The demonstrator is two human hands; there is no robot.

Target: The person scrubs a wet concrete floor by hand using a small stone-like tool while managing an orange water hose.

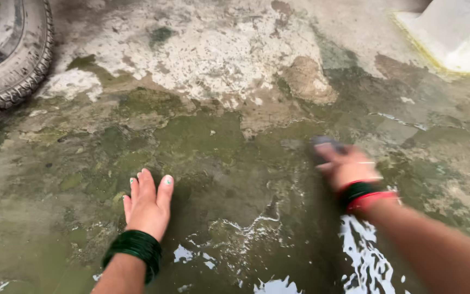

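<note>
My left hand [148,204] lies flat, palm down, on a wet, algae-green concrete floor [218,163], fingers together and pointing away from me; green bangles circle its wrist. My right hand [346,166] is blurred with motion and is closed on a small dark scrubbing block [326,144] pressed against the floor. Green and red bangles sit on that wrist. Thin water [365,256] shines on the floor below my right forearm.
A rubber tyre [14,60] lies at the top left corner. A pale raised slab with a yellowish edge [452,38] fills the top right. Farther away the floor turns whitish and flaking [208,49].
</note>
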